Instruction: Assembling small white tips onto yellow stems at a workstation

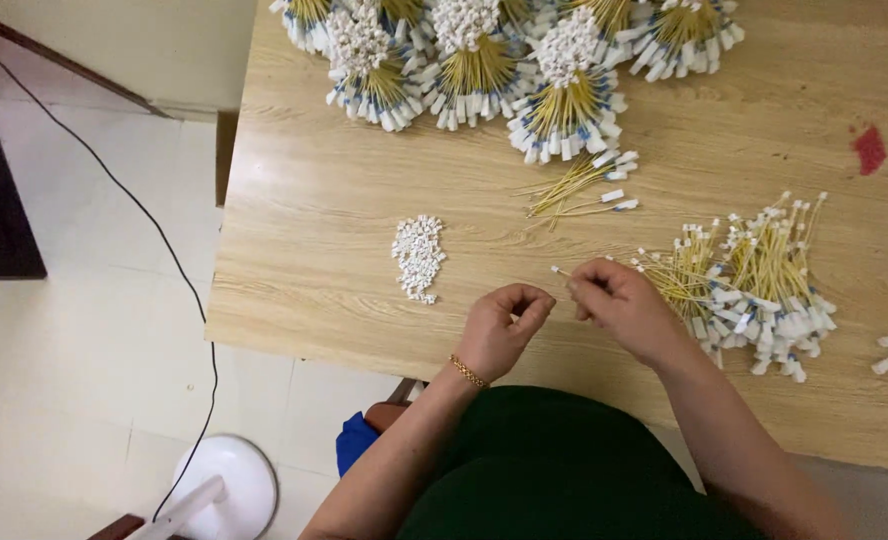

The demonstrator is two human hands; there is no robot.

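My right hand [619, 303] pinches a thin yellow wire [565, 271] whose white tip pointing left. My left hand [504, 325], with a gold bracelet on its wrist, has its fingers curled just left of that tip; whether it holds a small piece I cannot tell. A small heap of white caps [419, 256] lies on the wooden table [314, 200] to the left of both hands. A loose pile of yellow wires with white and blue ends [754, 285] lies just right of my right hand.
Bundled fans of finished yellow wires [504, 60] line the table's far edge, and a few loose wires [584, 185] lie below them. A red mark [870, 148] is at the right. A white fan base [226, 487] and black cable [154, 235] are on the tiled floor at left.
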